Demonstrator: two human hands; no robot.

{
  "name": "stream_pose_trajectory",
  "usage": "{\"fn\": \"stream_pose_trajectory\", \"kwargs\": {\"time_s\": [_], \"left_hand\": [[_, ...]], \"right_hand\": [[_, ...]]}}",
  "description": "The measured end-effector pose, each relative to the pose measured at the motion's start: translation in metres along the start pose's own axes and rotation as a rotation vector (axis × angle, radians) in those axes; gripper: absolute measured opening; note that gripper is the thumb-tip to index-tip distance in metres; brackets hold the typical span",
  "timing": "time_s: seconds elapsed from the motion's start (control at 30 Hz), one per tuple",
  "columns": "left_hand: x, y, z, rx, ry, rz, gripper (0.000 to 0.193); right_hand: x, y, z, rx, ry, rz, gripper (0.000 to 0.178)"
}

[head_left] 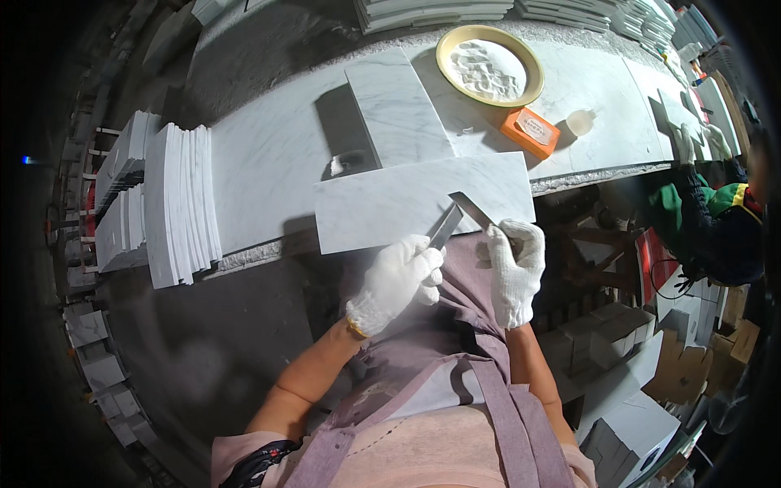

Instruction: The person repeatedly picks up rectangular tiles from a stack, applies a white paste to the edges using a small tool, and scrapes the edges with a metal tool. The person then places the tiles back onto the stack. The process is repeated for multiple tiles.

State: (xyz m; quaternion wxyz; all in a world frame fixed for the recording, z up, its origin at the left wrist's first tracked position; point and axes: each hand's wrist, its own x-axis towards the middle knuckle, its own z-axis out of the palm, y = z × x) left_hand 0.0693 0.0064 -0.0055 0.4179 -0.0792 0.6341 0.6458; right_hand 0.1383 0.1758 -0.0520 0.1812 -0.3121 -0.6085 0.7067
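Note:
My left hand (393, 281), in a white knit glove, is closed around a flat metal scraper blade (444, 228) that points up and to the right. In my right hand (517, 272), gloved alike, is a second flat metal scraper blade (473, 210), slanting up to the left. The blades' ends meet or overlap just above the near marble tile (390, 203); whether they touch is hard to tell. That grey-veined tile lies across the bench's front edge. Behind it another marble tile (399, 102) runs away from me, its near end against or under the first.
A yellow-rimmed bowl (443, 67) holds white powder (488, 71). Near it are an orange box (530, 133) and a small whitish cup (580, 122). Stacked tiles (183, 199) stand at the bench's left end. At far right a co-worker (720, 215) handles another tile.

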Motion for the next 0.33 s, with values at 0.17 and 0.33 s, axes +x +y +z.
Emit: {"fn": "stream_pose_trajectory", "kwargs": {"time_s": [0.17, 0.33], "left_hand": [[-0.006, -0.006, -0.001, -0.039, 0.035, 0.004, 0.026], [-0.007, -0.006, -0.001, -0.027, 0.018, -0.007, 0.022]], "right_hand": [[0.007, -0.010, -0.014, -0.424, -0.328, -0.165, 0.037], [0.011, -0.013, -0.010, -0.505, -0.421, -0.189, 0.047]]}}
